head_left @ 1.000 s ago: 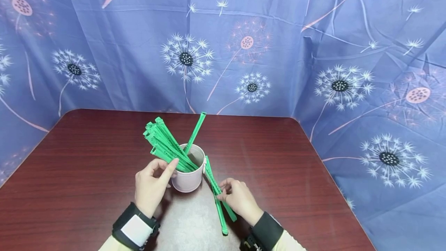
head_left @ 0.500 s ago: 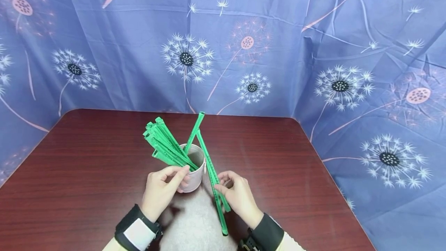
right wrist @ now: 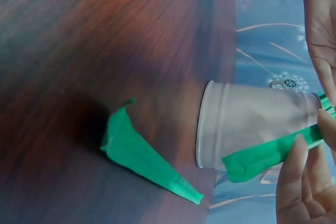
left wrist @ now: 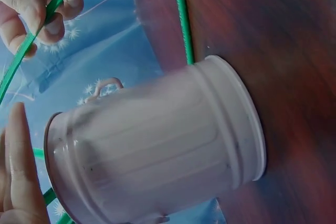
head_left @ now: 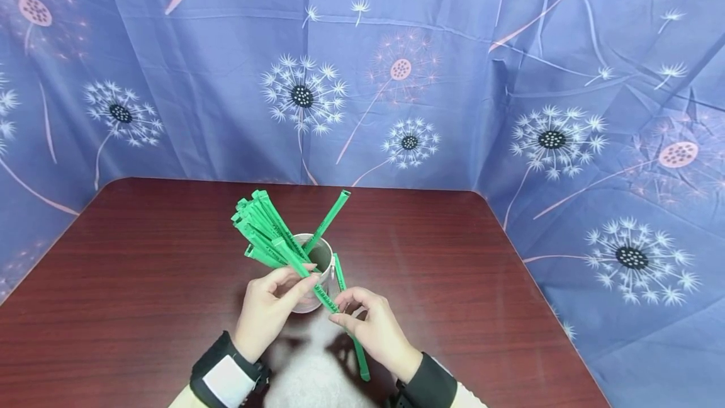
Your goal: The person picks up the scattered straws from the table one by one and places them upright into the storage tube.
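A green stick packet [head_left: 327, 300] slants in front of the small pale pink bucket [left wrist: 147, 145]. My right hand [head_left: 374, 326] pinches its lower end between thumb and fingers. Further up the packet, my left hand [head_left: 272, 307] pinches it between thumb and index finger near the bucket's rim. Several green stick packets [head_left: 257, 222] stand in the bucket, most leaning left and one [head_left: 328, 219] leaning right. Another green stick packet [right wrist: 144, 156] lies on the table right of the bucket, partly hidden by my right hand in the head view.
The bucket stands on a dark reddish wood-grain table [head_left: 141, 269], with a pale glare in front of it. Small handles [left wrist: 107, 85] stick out from the bucket's sides. A blue dandelion-print curtain [head_left: 226, 80] hangs behind and beside the table.
My right hand has picked up one of the two packets beside the bucket and tilted it left across the front. My left hand has moved right and now pinches that packet.
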Demonstrator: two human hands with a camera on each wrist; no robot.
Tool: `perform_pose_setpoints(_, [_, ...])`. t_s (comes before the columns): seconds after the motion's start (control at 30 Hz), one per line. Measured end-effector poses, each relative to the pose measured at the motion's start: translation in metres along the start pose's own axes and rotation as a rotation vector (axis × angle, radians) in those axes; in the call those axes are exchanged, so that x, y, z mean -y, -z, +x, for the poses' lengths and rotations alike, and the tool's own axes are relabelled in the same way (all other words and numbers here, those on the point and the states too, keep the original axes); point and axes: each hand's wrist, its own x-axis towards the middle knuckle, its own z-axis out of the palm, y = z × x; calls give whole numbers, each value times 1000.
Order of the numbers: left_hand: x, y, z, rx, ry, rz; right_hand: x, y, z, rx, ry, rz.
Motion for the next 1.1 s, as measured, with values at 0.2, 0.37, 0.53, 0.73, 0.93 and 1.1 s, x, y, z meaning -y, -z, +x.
perform_pose_setpoints(0.2, [-2,0,0,-2,-60,-112,-1,0,0,5,42,11])
perform_pose_setpoints(0.37, [-3,4,2,-49,-140,-171,-1,0,1,14,23,12])
perform_pose_setpoints(0.53, [-5,6,5,-87,-166,-218,-1,-1,1,18,12,14])
perform_pose_setpoints(0.73, [-4,9,7,-172,-202,-271,-4,0,0,40,9,-23])
perform_pose_setpoints(0.93, [-6,22,17,-318,-182,-360,-11,3,-3,68,-19,-61])
perform_pose_setpoints(1.1, [-11,31,26,-456,-168,-560,-17,4,-3,79,-26,-102])
